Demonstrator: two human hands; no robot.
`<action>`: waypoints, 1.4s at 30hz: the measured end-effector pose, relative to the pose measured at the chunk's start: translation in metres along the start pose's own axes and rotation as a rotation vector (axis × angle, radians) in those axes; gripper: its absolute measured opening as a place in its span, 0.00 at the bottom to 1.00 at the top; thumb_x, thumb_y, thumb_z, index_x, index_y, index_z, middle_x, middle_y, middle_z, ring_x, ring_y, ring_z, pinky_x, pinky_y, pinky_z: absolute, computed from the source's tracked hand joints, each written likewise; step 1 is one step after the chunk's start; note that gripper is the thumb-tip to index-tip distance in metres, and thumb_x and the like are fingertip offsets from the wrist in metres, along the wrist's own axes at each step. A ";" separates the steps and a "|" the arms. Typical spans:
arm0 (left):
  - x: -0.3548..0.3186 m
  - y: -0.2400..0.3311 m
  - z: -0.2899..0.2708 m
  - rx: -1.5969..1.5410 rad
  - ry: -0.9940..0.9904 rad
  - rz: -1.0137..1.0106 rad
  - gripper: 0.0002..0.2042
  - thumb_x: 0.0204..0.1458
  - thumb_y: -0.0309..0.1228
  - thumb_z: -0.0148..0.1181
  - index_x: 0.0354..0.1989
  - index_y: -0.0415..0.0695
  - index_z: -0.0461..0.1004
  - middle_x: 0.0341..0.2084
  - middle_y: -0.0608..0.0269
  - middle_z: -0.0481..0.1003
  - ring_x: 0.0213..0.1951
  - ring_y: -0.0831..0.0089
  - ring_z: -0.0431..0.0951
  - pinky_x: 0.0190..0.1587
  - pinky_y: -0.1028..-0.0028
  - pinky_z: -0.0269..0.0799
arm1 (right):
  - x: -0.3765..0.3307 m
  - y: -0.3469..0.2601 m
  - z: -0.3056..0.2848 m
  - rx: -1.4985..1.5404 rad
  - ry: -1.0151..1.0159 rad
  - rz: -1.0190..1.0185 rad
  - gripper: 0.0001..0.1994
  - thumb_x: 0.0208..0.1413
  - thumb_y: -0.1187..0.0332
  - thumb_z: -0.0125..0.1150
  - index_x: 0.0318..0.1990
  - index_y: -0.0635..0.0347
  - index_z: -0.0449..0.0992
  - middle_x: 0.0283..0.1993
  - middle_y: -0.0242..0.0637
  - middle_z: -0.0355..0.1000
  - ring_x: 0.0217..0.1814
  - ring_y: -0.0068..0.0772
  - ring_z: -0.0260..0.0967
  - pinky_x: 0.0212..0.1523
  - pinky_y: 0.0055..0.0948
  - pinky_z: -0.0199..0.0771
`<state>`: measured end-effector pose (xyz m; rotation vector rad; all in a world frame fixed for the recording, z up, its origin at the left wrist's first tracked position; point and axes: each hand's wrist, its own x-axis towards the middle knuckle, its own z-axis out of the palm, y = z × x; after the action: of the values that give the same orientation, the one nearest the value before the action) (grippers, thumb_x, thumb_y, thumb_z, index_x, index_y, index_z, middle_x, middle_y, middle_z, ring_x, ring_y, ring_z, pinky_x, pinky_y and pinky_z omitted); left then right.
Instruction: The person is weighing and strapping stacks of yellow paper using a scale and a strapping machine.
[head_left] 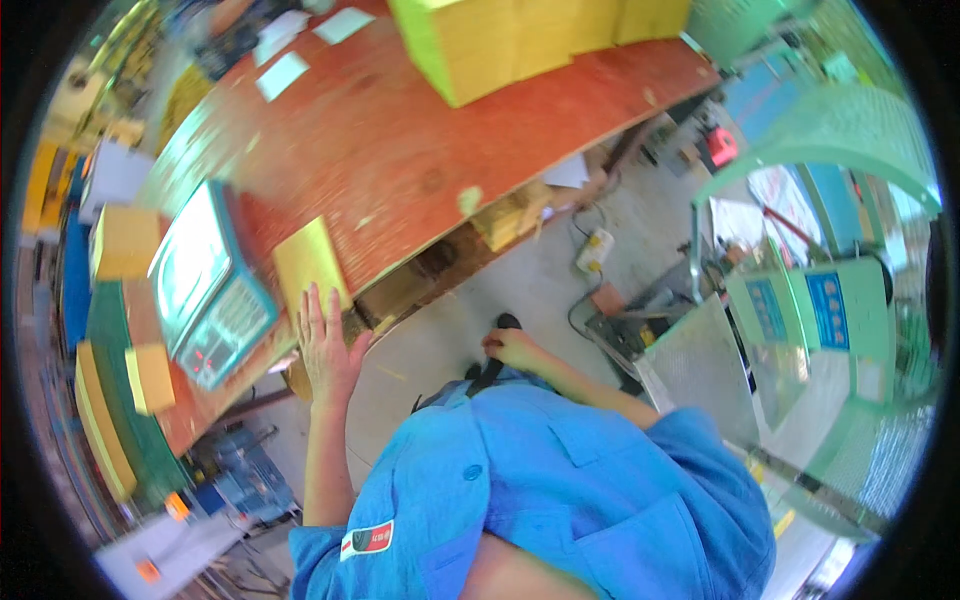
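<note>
My left hand [327, 345] is open at the near edge of the red table [390, 170], its fingers stretched out. The fingertips touch or lie just over a flat-topped yellow block [310, 262] at that edge. Left of the block stands a teal digital scale [215, 285] with a pale, shiny top plate and red lit digits. My right hand [513, 349] hangs in front of my waist, away from the table. Its fingers are curled; whatever they may hold is too small to make out.
Large yellow blocks [500, 45] stand together at the table's far side. Pale sheets [283, 76] lie at the far left, near another person's arm [228, 14]. A green machine [815, 300] stands on my right. Below the tabletop is a cluttered shelf [440, 260]; a white power strip [595, 250] lies on the floor.
</note>
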<state>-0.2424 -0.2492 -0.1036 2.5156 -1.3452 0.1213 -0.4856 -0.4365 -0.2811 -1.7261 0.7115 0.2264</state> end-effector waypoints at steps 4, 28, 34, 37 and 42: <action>0.059 -0.008 0.036 0.244 -0.093 -0.050 0.34 0.54 0.42 0.57 0.69 0.47 0.55 0.69 0.47 0.49 0.71 0.51 0.45 0.68 0.49 0.42 | 0.031 0.031 -0.045 -0.078 0.023 -0.040 0.15 0.53 0.64 0.58 0.45 0.61 0.78 0.37 0.45 0.78 0.35 0.38 0.77 0.39 0.35 0.76; 0.174 0.084 0.081 -0.110 -0.028 0.126 0.25 0.60 0.31 0.46 0.65 0.35 0.57 0.64 0.40 0.57 0.65 0.43 0.57 0.66 0.53 0.53 | 0.263 0.155 -0.283 0.355 1.002 0.499 0.16 0.50 0.59 0.66 0.34 0.66 0.77 0.30 0.45 0.76 0.24 0.34 0.75 0.29 0.34 0.75; 0.175 0.084 0.079 -0.054 -0.033 0.140 0.25 0.60 0.33 0.47 0.64 0.34 0.58 0.64 0.40 0.58 0.65 0.44 0.58 0.65 0.53 0.54 | 0.261 0.157 -0.280 0.749 0.942 0.394 0.12 0.49 0.65 0.64 0.34 0.68 0.77 0.27 0.44 0.76 0.25 0.34 0.76 0.31 0.33 0.75; 0.175 0.088 0.080 -0.043 -0.059 0.133 0.25 0.60 0.33 0.46 0.65 0.35 0.57 0.64 0.41 0.58 0.65 0.44 0.58 0.66 0.54 0.54 | 0.247 0.174 -0.287 0.756 0.907 0.318 0.10 0.52 0.66 0.61 0.32 0.67 0.78 0.26 0.40 0.77 0.23 0.29 0.75 0.29 0.31 0.75; 0.165 0.094 0.085 0.026 0.043 0.340 0.24 0.58 0.27 0.51 0.63 0.35 0.59 0.64 0.38 0.57 0.63 0.41 0.60 0.62 0.53 0.59 | 0.205 0.170 -0.297 0.393 0.958 0.353 0.09 0.54 0.67 0.61 0.30 0.66 0.77 0.26 0.38 0.77 0.24 0.33 0.76 0.28 0.31 0.75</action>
<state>-0.2324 -0.4546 -0.1310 2.2668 -1.7512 0.2618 -0.4833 -0.8032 -0.4378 -1.2557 1.6352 -0.5172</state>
